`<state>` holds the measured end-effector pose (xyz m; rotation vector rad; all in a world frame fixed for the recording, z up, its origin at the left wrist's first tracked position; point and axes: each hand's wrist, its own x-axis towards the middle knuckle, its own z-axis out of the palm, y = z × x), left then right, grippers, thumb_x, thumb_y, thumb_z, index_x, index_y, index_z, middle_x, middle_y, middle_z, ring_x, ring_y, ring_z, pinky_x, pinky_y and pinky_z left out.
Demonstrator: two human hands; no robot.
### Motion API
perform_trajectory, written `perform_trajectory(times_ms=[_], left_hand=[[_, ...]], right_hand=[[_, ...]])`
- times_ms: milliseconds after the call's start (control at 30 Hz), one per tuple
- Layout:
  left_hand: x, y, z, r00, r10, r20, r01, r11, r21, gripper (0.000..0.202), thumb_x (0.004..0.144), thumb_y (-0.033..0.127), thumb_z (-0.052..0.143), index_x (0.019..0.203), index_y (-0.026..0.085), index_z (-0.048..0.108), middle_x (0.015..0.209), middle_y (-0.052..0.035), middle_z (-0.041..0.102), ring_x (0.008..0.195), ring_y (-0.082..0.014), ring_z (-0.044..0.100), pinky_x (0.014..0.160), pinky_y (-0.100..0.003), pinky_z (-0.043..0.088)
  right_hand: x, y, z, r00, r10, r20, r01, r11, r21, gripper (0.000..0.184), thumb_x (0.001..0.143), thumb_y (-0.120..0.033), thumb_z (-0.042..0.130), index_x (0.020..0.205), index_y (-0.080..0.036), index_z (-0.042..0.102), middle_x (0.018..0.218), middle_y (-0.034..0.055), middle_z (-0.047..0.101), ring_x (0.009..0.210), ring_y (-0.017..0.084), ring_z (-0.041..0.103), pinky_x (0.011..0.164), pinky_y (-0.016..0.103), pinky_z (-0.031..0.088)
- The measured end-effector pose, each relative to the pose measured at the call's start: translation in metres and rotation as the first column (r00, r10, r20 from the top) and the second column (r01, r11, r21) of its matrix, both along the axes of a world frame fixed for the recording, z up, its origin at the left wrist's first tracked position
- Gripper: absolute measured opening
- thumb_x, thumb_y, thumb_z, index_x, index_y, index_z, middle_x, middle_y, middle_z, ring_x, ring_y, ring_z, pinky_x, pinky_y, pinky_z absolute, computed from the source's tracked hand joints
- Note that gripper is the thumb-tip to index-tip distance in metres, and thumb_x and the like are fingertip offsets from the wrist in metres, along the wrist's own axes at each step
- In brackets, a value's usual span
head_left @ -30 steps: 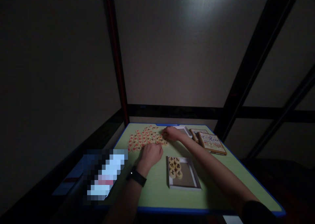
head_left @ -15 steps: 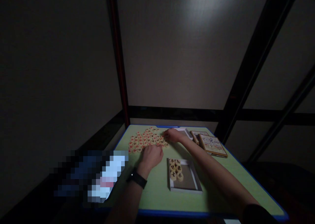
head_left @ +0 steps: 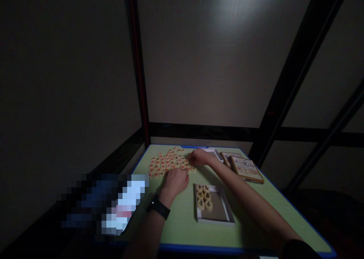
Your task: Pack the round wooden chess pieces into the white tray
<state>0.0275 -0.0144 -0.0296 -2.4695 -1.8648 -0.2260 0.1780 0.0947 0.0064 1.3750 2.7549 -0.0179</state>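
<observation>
Many round Chinese chess pieces [head_left: 162,164] with red or black characters lie spread on the far left of the green table. At their near edge is my left hand [head_left: 176,181], its fingers curled and mostly hidden beneath it. My right hand [head_left: 199,157] touches the right side of the spread, fingers bent inward; whatever they hold is hidden. Closer to me stands a shallow open box [head_left: 217,209]. Along its left side, several black-marked chess pieces [head_left: 200,195] sit in two columns, characters up.
Behind my right hand lies another shallow white box part [head_left: 216,153]. Two printed game boxes [head_left: 247,167] rest at the right, partly overlapping. A blurred-out bright screen [head_left: 127,200] is at the left edge of the blue-rimmed table [head_left: 182,228]. Walls stand behind.
The view has shifted very slightly. Both hands stay almost in place, with only small finger movement by the pieces. The pieces in the box are unchanged.
</observation>
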Motion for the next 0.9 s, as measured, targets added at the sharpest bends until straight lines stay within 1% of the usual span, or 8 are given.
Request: perform_trajectory(times_ms=[200, 367, 433, 500, 567, 733, 800, 900], left_hand=[[-0.001, 0.000, -0.001, 1.000, -0.001, -0.002, 0.001, 1.000, 0.015, 0.031, 0.093, 0.021, 0.041, 0.100, 0.016, 0.071, 0.094, -0.0157, 0.075, 0.092, -0.0290, 0.072, 0.080, -0.039, 0.054], [-0.001, 0.000, -0.002, 1.000, 0.004, 0.003, -0.004, 1.000, 0.007, 0.031, 0.094, 0.023, 0.041, 0.101, 0.017, 0.070, 0.095, -0.0159, 0.075, 0.092, -0.0278, 0.072, 0.081, -0.037, 0.053], [-0.001, 0.000, -0.002, 1.000, 0.011, 0.002, -0.011, 1.000, -0.001, 0.031, 0.094, 0.023, 0.040, 0.101, 0.017, 0.070, 0.095, -0.0156, 0.074, 0.093, -0.0270, 0.072, 0.081, -0.036, 0.053], [-0.001, 0.000, -0.001, 1.000, 0.012, -0.004, -0.012, 1.000, -0.008, 0.033, 0.094, 0.023, 0.039, 0.102, 0.017, 0.070, 0.095, -0.0152, 0.075, 0.093, -0.0264, 0.071, 0.081, -0.036, 0.053], [-0.001, 0.000, 0.000, 1.000, 0.013, -0.009, -0.013, 1.000, -0.014, 0.033, 0.094, 0.023, 0.039, 0.102, 0.017, 0.071, 0.096, -0.0152, 0.075, 0.093, -0.0261, 0.071, 0.082, -0.036, 0.053], [0.000, -0.001, 0.001, 1.000, 0.001, -0.003, -0.001, 1.000, -0.009, 0.032, 0.094, 0.022, 0.040, 0.102, 0.017, 0.070, 0.095, -0.0161, 0.075, 0.093, -0.0279, 0.072, 0.082, -0.038, 0.053], [0.000, -0.001, 0.001, 1.000, 0.001, -0.002, -0.001, 1.000, -0.008, 0.032, 0.095, 0.022, 0.040, 0.102, 0.016, 0.070, 0.095, -0.0162, 0.075, 0.092, -0.0283, 0.072, 0.081, -0.038, 0.053], [0.000, 0.000, 0.000, 1.000, 0.002, -0.003, -0.002, 1.000, -0.007, 0.032, 0.095, 0.022, 0.040, 0.105, 0.017, 0.070, 0.096, -0.0153, 0.075, 0.093, -0.0271, 0.072, 0.082, -0.037, 0.053]], right_hand=[[-0.010, -0.006, -0.003, 0.995, -0.029, 0.091, 0.029, 1.000, 0.003, 0.027, 0.080, -0.020, 0.062, 0.101, -0.016, 0.078, 0.101, 0.0152, 0.077, 0.090, 0.028, 0.071, 0.070, 0.028, 0.048], [-0.009, -0.008, -0.001, 0.995, -0.027, 0.097, 0.028, 1.000, -0.008, 0.031, 0.083, -0.014, 0.058, 0.109, -0.014, 0.076, 0.103, 0.0166, 0.076, 0.094, 0.027, 0.071, 0.072, 0.027, 0.048], [-0.004, -0.009, -0.001, 0.997, -0.018, 0.076, 0.019, 1.000, -0.010, 0.034, 0.085, -0.013, 0.056, 0.113, -0.014, 0.074, 0.103, 0.0161, 0.076, 0.094, 0.025, 0.070, 0.074, 0.026, 0.048], [0.002, -0.012, -0.001, 0.999, -0.005, 0.047, 0.006, 1.000, -0.012, 0.034, 0.085, -0.012, 0.055, 0.113, -0.015, 0.074, 0.103, 0.0146, 0.076, 0.093, 0.023, 0.070, 0.075, 0.025, 0.047], [0.007, -0.016, -0.001, 1.000, 0.010, 0.018, -0.010, 1.000, -0.018, 0.031, 0.084, -0.013, 0.057, 0.108, -0.017, 0.075, 0.101, 0.0117, 0.077, 0.089, 0.022, 0.070, 0.074, 0.024, 0.047], [0.014, -0.027, -0.008, 0.999, 0.043, -0.031, -0.044, 0.998, -0.053, 0.025, 0.076, -0.013, 0.066, 0.099, -0.018, 0.077, 0.090, 0.0048, 0.077, 0.078, 0.018, 0.067, 0.069, 0.021, 0.044], [0.015, -0.029, -0.010, 0.997, 0.055, -0.049, -0.058, 0.996, -0.061, 0.025, 0.074, -0.013, 0.068, 0.098, -0.018, 0.077, 0.089, 0.0038, 0.077, 0.077, 0.017, 0.067, 0.068, 0.021, 0.043], [0.014, -0.030, -0.014, 0.994, 0.077, -0.078, -0.081, 0.995, -0.056, 0.024, 0.074, -0.011, 0.067, 0.096, -0.016, 0.076, 0.090, 0.0053, 0.077, 0.079, 0.018, 0.066, 0.068, 0.021, 0.042]])
